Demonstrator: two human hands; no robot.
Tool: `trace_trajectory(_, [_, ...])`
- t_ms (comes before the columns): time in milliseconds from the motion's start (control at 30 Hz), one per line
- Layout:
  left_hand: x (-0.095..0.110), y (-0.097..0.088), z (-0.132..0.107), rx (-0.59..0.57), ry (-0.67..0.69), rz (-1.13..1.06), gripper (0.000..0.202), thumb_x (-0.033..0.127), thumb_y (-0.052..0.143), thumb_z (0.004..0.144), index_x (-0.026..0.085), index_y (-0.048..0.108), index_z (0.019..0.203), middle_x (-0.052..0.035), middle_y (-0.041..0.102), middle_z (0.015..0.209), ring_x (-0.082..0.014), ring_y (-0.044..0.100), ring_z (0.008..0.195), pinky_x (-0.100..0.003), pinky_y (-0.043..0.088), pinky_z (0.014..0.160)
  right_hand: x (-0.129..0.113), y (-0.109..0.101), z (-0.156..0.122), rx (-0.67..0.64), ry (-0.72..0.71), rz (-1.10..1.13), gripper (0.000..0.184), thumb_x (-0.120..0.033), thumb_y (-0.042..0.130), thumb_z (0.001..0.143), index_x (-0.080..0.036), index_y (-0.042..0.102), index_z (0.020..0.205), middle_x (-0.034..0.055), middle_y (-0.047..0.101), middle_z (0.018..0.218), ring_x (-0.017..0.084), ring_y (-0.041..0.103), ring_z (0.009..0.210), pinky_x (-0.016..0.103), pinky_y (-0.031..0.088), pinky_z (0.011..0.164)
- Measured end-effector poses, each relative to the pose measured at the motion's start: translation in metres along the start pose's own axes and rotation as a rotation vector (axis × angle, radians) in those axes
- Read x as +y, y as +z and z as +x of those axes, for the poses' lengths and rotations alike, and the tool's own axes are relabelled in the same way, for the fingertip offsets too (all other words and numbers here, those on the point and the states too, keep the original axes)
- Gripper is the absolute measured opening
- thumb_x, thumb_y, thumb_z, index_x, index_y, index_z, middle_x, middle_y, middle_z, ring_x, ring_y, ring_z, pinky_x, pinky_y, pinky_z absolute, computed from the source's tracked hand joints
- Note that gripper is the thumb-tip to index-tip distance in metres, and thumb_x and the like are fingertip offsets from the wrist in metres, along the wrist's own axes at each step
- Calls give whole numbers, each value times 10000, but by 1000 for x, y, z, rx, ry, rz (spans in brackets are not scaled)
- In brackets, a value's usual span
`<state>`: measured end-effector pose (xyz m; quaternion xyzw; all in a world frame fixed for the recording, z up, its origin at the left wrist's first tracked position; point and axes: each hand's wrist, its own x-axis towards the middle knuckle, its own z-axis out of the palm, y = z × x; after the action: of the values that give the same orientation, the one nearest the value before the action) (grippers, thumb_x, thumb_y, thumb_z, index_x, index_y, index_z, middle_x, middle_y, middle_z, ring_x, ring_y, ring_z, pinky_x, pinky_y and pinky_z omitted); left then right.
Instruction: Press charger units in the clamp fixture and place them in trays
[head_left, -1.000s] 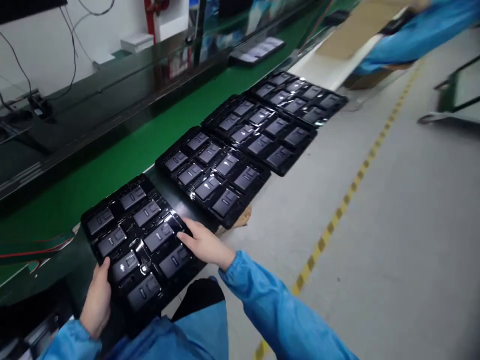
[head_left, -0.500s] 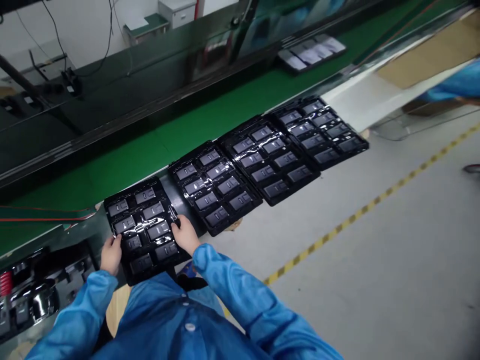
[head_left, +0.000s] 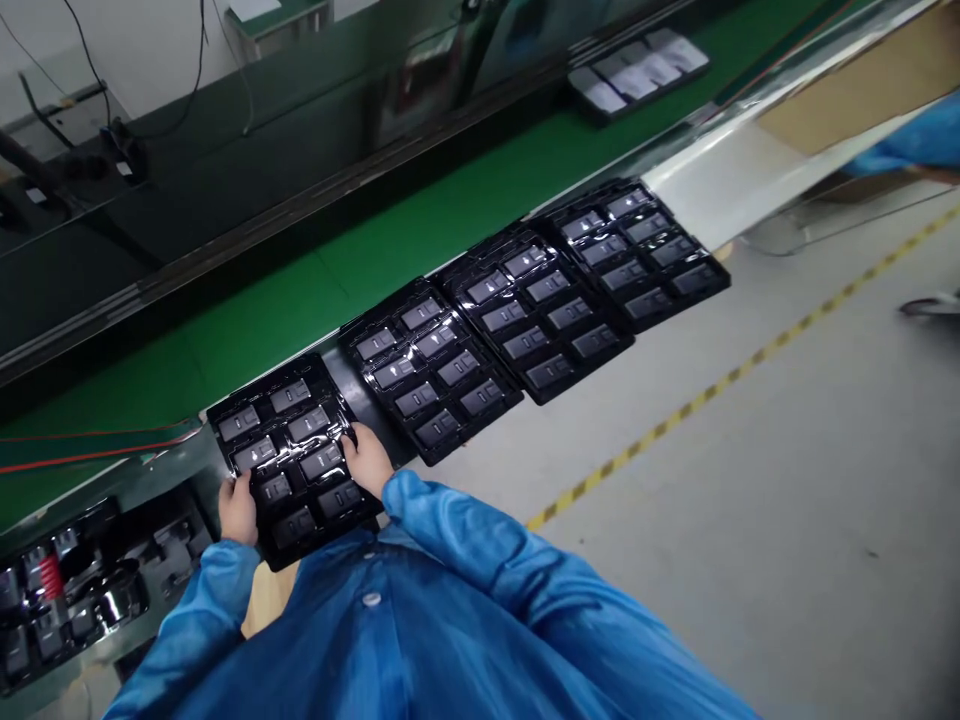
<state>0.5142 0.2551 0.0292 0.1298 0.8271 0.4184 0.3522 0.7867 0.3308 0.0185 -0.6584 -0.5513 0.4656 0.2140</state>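
Note:
A glossy black plastic tray [head_left: 281, 450] lies close to my body, with several dark grey rectangular parts in its pockets. My left hand [head_left: 238, 508] grips its left edge, the thumb on top. On the opposite edge my right hand [head_left: 367, 460] is closed the same way, fingers tucked below the rim. Just right of this tray, across a narrow gap, sits a second black tray [head_left: 431, 370] of similar parts. Beyond it follow a third black tray [head_left: 536, 310] and a fourth black tray [head_left: 634, 250], in a row along the bench edge.
A green conveyor belt [head_left: 330, 290] runs behind the trays and carries a tray of pale items [head_left: 637, 70]. At left lies another black tray [head_left: 75, 600] with loose parts and a red coil [head_left: 51, 577]. A co-worker's blue sleeve [head_left: 911, 140] shows at right, above yellow-striped floor tape [head_left: 675, 430].
The view has shifted slightly. My left hand sits a little further right in the picture; both hands keep hold of the near tray, which has hardly moved against the bench.

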Motion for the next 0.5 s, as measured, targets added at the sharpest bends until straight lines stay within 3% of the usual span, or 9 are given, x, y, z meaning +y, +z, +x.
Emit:
trace_trajectory(167, [6,-7,-2,-19,-109,-130,369,501,758,731,205,627,908,-3,706,831,-209,687,800,-361,565,797,-8,-4,-2,-16,-74,-21,363,-276,536,1038,-152,645,1361,161,705,1301,276,650,1256,392,487,1140])
trace_trajectory(367, [16,-17,-6,2,-119,-194,367,493,784,746,206,623,907,42,635,751,-173,629,740,-320,529,763,-15,-11,-3,-32,-112,-74,318,-269,528,1046,-157,650,1318,152,715,1270,264,666,1201,373,500,1110])
trace_trajectory(500, [15,-14,-2,7,-107,-209,386,498,808,732,204,598,867,55,604,717,-160,611,716,-302,508,738,-18,-11,4,-62,-127,-119,291,-249,543,1035,-164,670,1282,139,715,1197,254,673,1133,351,512,1060])
